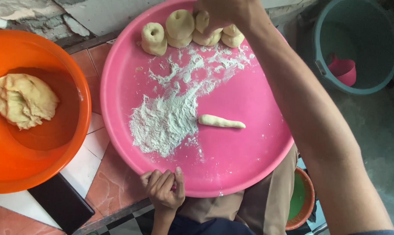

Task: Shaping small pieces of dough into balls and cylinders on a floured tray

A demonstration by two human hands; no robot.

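I note the right hand (223,15) extended to the far edge of the pink tray (249,152), its grip closed over a piece of dough among the shaped dough rings (179,28) clustered there; the fingers hide exactly which piece it holds. The rings touch one another and sit just inside the far rim.

The left hand (164,189) is at the near rim of the tray, fingers curled over the edge and clamping it.

At tray centre I record a rolled dough strip (221,122), lying flat and apart from both hands, its left end just beside a spread of loose flour (166,119). The right half of the tray is bare and offers open room; my forearm crosses above it.

The tray's left edge sits near the orange basin (45,165), which holds a lump of dough (25,100) against its far wall. A dark flat slab (60,202) lies on the tiled floor (105,187) below the basin. A teal bucket (358,82) stands well apart at upper right.
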